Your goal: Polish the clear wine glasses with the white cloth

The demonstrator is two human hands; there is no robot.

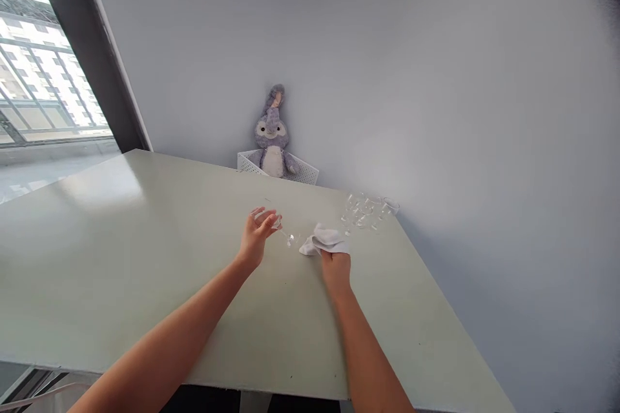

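Over the middle of the pale green table [194, 232], my left hand [259, 232] has its fingers wrapped round the bowl of a clear stemmed glass [287, 237]. The glass is tilted, its stem and foot pointing right. My right hand [336, 266] holds a light grey cloth [329, 239], which covers its fingers. A loose end of the cloth hangs to the left, close to the foot of the glass.
Several clear stemmed glasses [363, 211] stand together near the table's right edge by the wall. A purple plush rabbit [272, 142] sits in a white perforated basket [305, 172] at the back corner. A window is at the left.
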